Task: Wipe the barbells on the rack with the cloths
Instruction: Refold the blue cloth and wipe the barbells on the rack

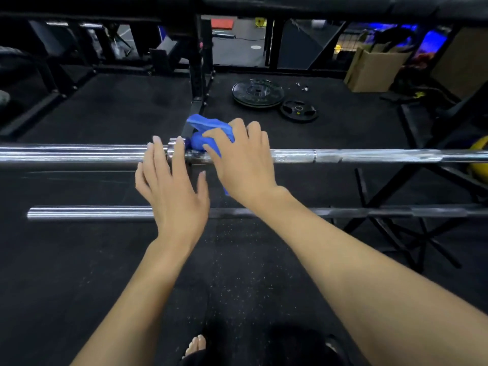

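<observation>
Right hand (237,157) grips blue cloth (208,133) on upper barbell (343,155), frame centre. Left hand (171,186) released, fingers spread. We should wrap the cloth fully and steady the sleeve.

I see two bare forearms running from the near edge, no sleeves, no watch, no rings that I can make out; the left hand (173,188) and right hand (241,159) are ungloved, nails short and unpainted; near bottom, bare toes (196,344) beside dark clothing.
</observation>
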